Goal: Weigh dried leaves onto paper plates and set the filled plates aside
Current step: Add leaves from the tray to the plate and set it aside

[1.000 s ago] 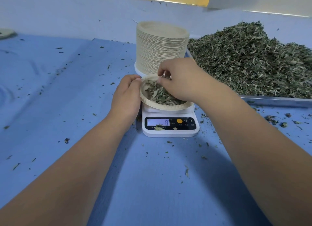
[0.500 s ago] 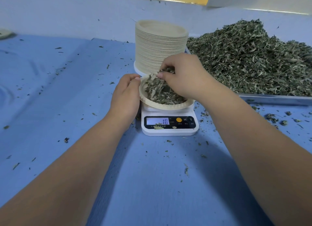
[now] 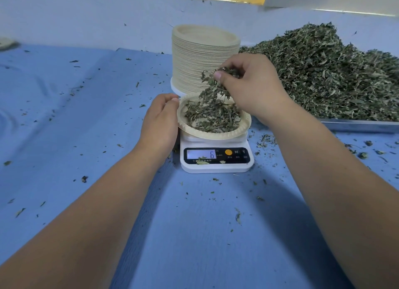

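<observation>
Now weighing: my right hand (image 3: 252,88) pinches leaves (image 3: 213,88) over the paper plate (image 3: 216,136), left hand (image 3: 159,120) grips its rim; next, read the scale (image 3: 216,167).

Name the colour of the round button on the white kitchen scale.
The round button is orange; head view.

We've got the blue-covered table (image 3: 205,234) with the white scale (image 3: 216,166) about mid-table, the stack of paper plates (image 3: 203,60) just behind it toward the far edge, a metal tray (image 3: 362,125) heaped with dried leaves (image 3: 334,72) along the right edge, and leaf crumbs (image 3: 84,178) scattered everywhere.
</observation>
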